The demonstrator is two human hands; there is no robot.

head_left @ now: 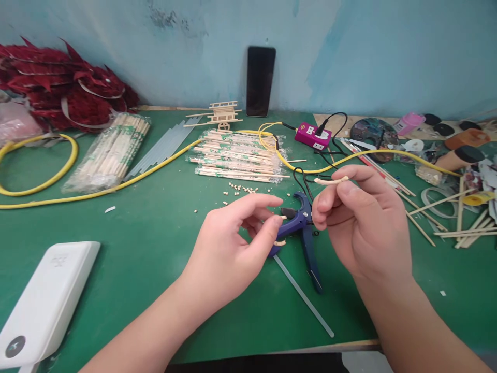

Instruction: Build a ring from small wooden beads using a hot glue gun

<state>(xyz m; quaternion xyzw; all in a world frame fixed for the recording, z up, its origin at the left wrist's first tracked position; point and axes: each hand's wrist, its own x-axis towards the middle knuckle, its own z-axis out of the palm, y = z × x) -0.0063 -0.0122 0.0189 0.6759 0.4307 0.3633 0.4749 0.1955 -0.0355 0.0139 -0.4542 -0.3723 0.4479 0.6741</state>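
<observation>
My right hand (365, 223) pinches a short, slightly curved pale wooden strip (331, 181) between thumb and fingers, held above the table. To its left, my left hand (236, 243) is curled, with the thumb bent toward the fingers. A small pale wooden piece (280, 242) shows at its thumb tip, in two bits above and below; the thumb hides the middle. Behind and below both hands lies a blue glue gun (306, 243) with its trigger handle toward me. A translucent glue stick (305, 296) reaches from it toward the table's front edge.
Tiny cut wooden bits (243, 189) lie beyond my left hand. Wrapped chopsticks (236, 155), a small wooden cart model (223, 114), a phone (261, 80) and a purple power socket (312, 136) stand behind. A yellow cable (155, 173) crosses the table. A white power bank (50, 300) is at left, loose sticks (473, 228) at right.
</observation>
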